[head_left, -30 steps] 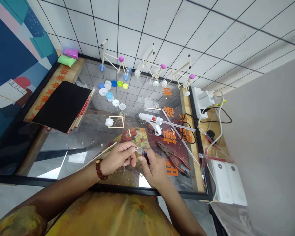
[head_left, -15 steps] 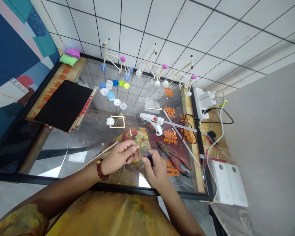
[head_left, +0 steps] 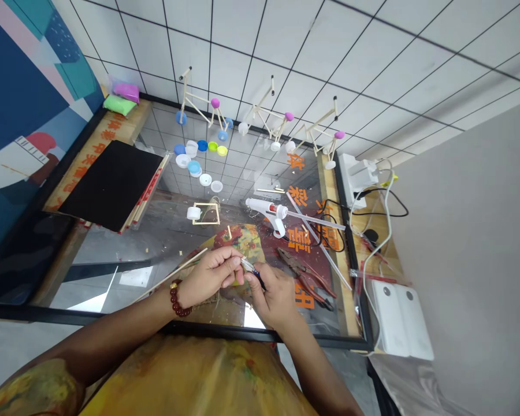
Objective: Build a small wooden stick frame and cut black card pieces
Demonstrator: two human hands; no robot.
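My left hand (head_left: 214, 271), with a beaded bracelet at the wrist, pinches a small pale piece of wooden stick (head_left: 243, 258); most of it is hidden by the fingers. My right hand (head_left: 272, 292) is closed round a small knife (head_left: 257, 275) with a dark blue handle. The silvery blade reaches left to the end of the wood, close against my left fingertips. Beyond my hands lies a square frame of thin sticks (head_left: 207, 223) with a white bottle cap (head_left: 193, 213) at its left side. A long thin stick (head_left: 173, 274) lies beside my left forearm.
A white hot glue gun (head_left: 266, 208) holds a long glue stick. Red-handled pliers (head_left: 305, 277) lie at right. Several coloured caps (head_left: 195, 167) and stick models with wheels (head_left: 268, 112) stand farther back. Black boards (head_left: 112, 185) are at left; a power strip (head_left: 351, 176) and cables at right.
My right hand has turned the knife and brought its blade leftward up to the small piece of wood. My left hand keeps nearly the same place and pinch.
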